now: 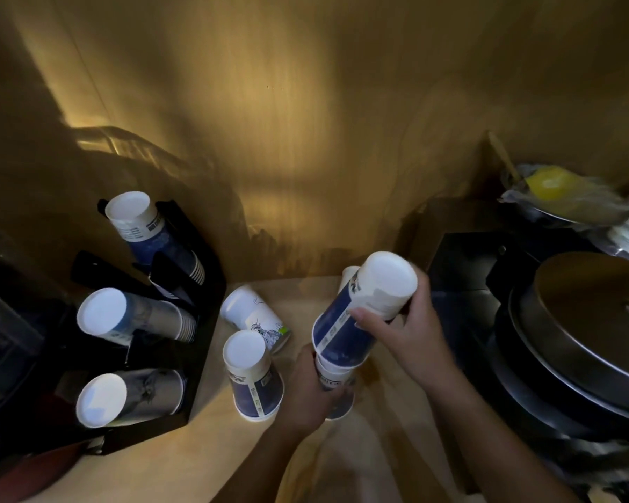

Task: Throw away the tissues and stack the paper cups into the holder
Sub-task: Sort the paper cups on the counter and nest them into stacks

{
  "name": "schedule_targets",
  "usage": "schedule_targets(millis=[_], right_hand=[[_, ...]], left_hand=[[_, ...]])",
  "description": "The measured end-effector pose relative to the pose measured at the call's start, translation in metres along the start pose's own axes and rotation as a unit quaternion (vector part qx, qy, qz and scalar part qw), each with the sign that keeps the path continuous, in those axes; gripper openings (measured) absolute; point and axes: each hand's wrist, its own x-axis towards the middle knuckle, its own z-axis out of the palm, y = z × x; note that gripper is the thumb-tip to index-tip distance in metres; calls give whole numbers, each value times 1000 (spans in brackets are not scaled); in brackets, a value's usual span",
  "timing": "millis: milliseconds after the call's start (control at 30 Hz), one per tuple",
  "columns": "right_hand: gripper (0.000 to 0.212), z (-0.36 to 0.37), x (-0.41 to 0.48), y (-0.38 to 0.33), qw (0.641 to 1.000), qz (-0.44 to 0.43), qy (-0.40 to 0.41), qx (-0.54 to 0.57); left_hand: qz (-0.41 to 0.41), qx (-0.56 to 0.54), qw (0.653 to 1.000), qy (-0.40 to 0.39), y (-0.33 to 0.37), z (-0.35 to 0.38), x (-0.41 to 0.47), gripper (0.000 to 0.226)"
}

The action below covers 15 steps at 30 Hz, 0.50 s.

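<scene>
Two hands (407,332) nest cups (364,306) beside the holder (197,357).

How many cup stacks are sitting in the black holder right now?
3: top stack at the holder's far end, middle stack, and near stack closest to the camera. More may be hidden in the dark.

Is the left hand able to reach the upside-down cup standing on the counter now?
Probably not yet: the left hand is shut on a lower cup. The standing cup is just beside it, with nothing between them.
</scene>
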Motion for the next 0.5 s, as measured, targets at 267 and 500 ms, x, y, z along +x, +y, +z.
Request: schedule_targets(millis=[267,500], right_hand=[[77,13,-27,39,993,66,-66,-66],[93,22,-47,75,973,122,-139,-137]], left_hand=[[-117,76,990,-25,-9,-12,-12,99],[-46,138,989,-41,2,-26,-24,99]])
